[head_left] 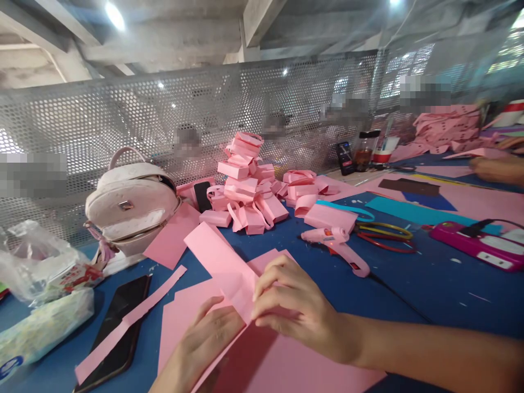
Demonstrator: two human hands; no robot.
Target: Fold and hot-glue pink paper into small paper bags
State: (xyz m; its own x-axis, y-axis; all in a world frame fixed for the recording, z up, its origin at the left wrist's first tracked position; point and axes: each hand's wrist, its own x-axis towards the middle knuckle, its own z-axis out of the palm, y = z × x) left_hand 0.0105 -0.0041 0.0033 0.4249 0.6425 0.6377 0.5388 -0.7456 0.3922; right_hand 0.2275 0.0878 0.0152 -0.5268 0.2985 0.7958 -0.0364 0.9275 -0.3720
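A long pink paper strip [213, 248], partly folded, stands slantwise in front of me. My left hand [213, 333] grips its near part, the fingers lying along the fold and partly hidden by a raised paper edge. The fingers of my right hand [298, 308] are bent and pinch the strip's right side near the crease. Beneath both hands lie larger pink sheets [303, 365]. To the right of my right hand rests a pink hot glue gun [333, 243] with a black cord.
Pink folded paper boxes [245, 185] are heaped against the perforated metal screen [135, 114]. Left are a backpack [131, 202], a dark phone [118, 327] under a narrow strip, and plastic packages. Right are a magenta power strip [477, 245], scissors and another person's hand [497, 168].
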